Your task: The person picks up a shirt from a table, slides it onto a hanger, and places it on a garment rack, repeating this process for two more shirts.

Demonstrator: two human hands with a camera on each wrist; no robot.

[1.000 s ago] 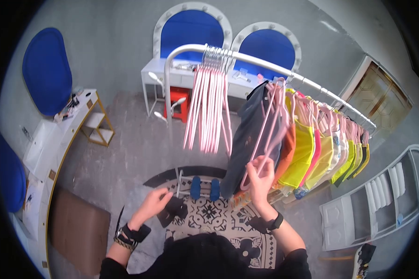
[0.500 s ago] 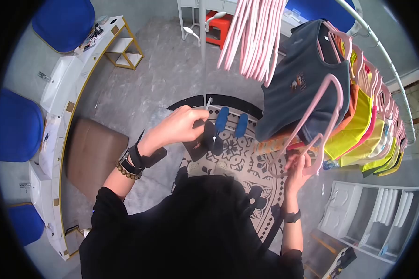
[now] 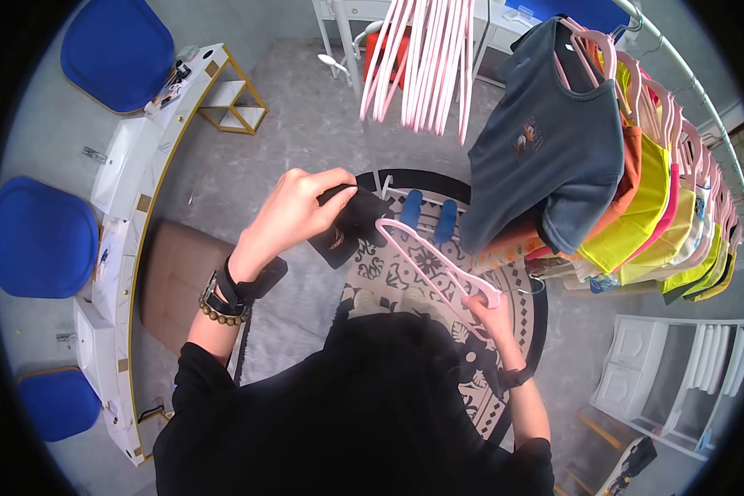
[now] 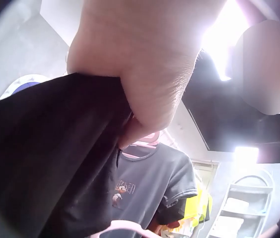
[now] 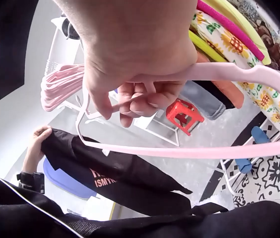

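My left hand [image 3: 293, 211] pinches the edge of a black shirt [image 3: 360, 217], which hangs down from the fingers. Pinkish lettering shows on the black shirt [image 5: 130, 173] in the right wrist view. My right hand [image 3: 489, 318] grips a pink hanger [image 5: 194, 151] near its neck. The hanger's far end reaches toward the black shirt in the head view, and its metal hook points away to the right. Beyond the hands, a grey-blue T-shirt [image 3: 546, 140] with a small chest print hangs first in the row of clothes.
Bare pink hangers [image 3: 426, 66] hang bunched on the rack, left of yellow, orange and patterned clothes [image 3: 636, 202]. A brown stool [image 3: 186, 285] stands left by a long white counter [image 3: 128, 223]. A patterned rug [image 3: 405, 277] lies below, a white shelf [image 3: 678, 372] at right.
My right hand has drawn the pink hanger away from the row of clothes, down and toward my body. My left hand has risen with the black shirt. The head view has tilted downward.
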